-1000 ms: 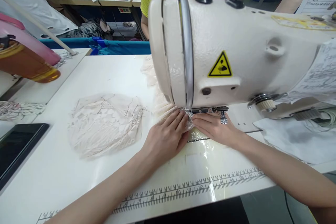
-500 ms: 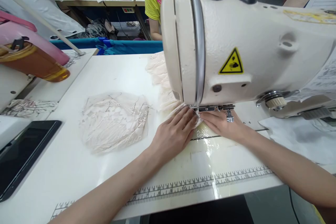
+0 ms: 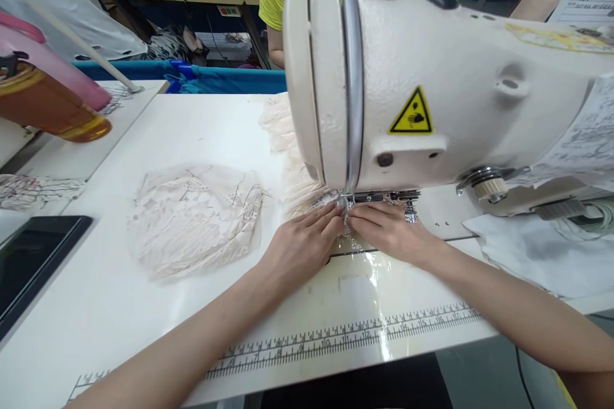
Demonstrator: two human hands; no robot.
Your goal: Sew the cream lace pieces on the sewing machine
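A cream industrial sewing machine [image 3: 432,89] fills the upper right. Beneath its head lies a small piece of pale lace fabric [image 3: 346,222]. My left hand [image 3: 297,249] rests on the table just left of the needle, fingers together and pressing the lace flat. My right hand [image 3: 391,230] lies on the other side under the machine head, fingertips pinching the same piece. The two sets of fingertips almost meet at the presser foot [image 3: 357,199]. Behind the needle a strip of sewn lace [image 3: 283,134] trails toward the back of the table.
A pile of cream lace pieces [image 3: 194,217] lies to the left on the white table [image 3: 144,319]. A dark tablet [image 3: 29,265] sits at the left edge, an amber bottle [image 3: 52,108] behind it. A printed ruler [image 3: 336,345] runs along the front. Other people work at benches behind.
Both hands have drawn slightly back toward me from the needle, keeping hold of the lace. The view has shifted a little; the pile and tablet have not moved.
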